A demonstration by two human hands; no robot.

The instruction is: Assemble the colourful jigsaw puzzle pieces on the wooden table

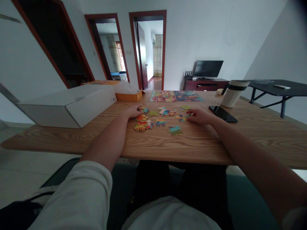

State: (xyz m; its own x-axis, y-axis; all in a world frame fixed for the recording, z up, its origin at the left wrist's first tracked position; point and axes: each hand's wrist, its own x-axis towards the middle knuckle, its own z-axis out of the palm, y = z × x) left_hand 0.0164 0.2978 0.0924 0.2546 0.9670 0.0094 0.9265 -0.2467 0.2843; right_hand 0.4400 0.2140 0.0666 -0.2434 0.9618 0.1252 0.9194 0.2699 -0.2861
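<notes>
Colourful jigsaw puzzle pieces lie loose and in small overlapping groups on the wooden table. My left hand (134, 111) rests at the left of the spread, its fingers bent against a blue-green puzzle piece (145, 110). On the opposite side, my right hand (198, 116) has its thumb and fingers closed about the edge of a puzzle piece (188, 116), partly hidden by them. Between the hands are a green piece (153, 113) and a blue-and-orange piece (160, 122). Nearer to me lie a red-yellow cluster (141, 126) and a teal-green piece (176, 130).
Behind the pieces lies a flat printed picture sheet (164, 96). A white box (93, 102) and an orange tissue box (129, 96) stand at left. A phone (223, 114) and a white mug (233, 95) are at right. The table's (153, 148) front edge is before my lap.
</notes>
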